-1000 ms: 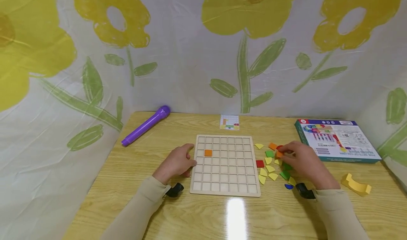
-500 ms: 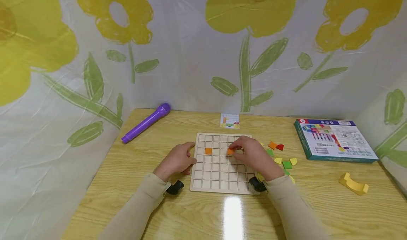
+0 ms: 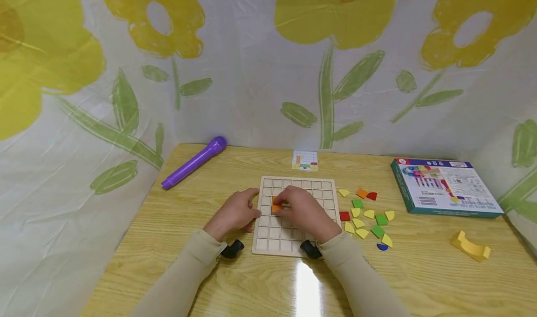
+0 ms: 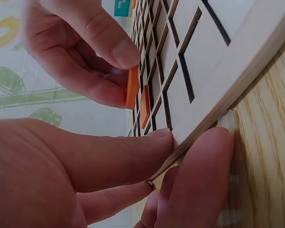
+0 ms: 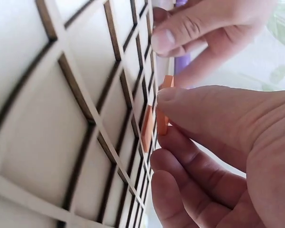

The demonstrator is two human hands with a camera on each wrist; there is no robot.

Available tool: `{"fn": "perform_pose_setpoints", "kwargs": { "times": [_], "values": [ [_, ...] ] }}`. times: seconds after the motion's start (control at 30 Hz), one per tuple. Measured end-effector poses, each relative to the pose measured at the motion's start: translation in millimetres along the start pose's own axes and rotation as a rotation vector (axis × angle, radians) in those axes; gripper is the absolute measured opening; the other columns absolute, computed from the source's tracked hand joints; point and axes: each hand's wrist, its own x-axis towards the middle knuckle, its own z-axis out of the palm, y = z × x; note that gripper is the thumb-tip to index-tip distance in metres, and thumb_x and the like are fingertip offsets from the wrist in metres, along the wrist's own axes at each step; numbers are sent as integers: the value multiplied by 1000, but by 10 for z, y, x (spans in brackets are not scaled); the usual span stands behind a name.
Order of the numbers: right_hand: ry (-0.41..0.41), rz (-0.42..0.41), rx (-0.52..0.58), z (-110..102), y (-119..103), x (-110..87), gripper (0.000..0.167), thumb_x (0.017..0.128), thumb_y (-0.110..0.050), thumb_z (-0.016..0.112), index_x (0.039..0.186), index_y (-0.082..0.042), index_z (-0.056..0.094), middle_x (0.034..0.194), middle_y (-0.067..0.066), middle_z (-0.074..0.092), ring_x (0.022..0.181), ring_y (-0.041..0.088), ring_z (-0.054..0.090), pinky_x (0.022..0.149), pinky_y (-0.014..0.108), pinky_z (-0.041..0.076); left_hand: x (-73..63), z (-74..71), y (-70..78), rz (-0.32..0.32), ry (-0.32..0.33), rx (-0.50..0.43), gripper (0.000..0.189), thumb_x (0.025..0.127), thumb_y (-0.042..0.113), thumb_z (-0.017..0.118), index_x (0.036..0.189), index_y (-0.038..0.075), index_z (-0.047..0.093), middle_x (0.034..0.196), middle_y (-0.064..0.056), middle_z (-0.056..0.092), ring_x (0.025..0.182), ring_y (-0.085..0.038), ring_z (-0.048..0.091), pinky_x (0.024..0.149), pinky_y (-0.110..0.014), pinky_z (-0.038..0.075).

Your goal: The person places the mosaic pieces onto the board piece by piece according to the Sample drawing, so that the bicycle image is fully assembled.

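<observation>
My right hand (image 3: 306, 212) pinches an orange square tile (image 5: 162, 122) between thumb and fingers, low over the wooden grid board (image 3: 268, 245). Close beside it, a second orange square tile (image 4: 145, 110) sits in a cell of the grid. In the left wrist view, the pinched tile (image 4: 132, 88) stands on edge, near the grid's dividers. My left hand (image 3: 236, 212) holds the board's left edge, its thumb at the rim and its forefinger against the side. In the head view, my right hand covers part of the grid.
Right of the board lie several loose tiles: yellow quarter circles (image 3: 361, 233), green squares (image 3: 377, 231), red pieces (image 3: 344, 216), an orange one (image 3: 361, 193) and a blue one (image 3: 382, 247). Behind are a pattern card (image 3: 305, 160), purple microphone (image 3: 195, 162) and box (image 3: 446, 186). A yellow curved block (image 3: 471, 247) lies right.
My right hand has carried an orange tile from the loose pieces leftward across the board to beside the tile in the grid. My left hand has stayed at the board's left edge.
</observation>
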Motion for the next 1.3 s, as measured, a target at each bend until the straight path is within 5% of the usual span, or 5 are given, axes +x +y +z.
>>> {"fn": "perform_pose_setpoints", "kwargs": {
  "times": [1.3],
  "values": [
    [30,14,-64,89,-37,-1,12,94,-13,83,105,-8,82,101,4,72,88,16,61,85,38,57,3,13,4,7,7,11,71,100,9,74,165,10,44,99,-9,53,54,-20,66,53,-31,58]
  ]
}}
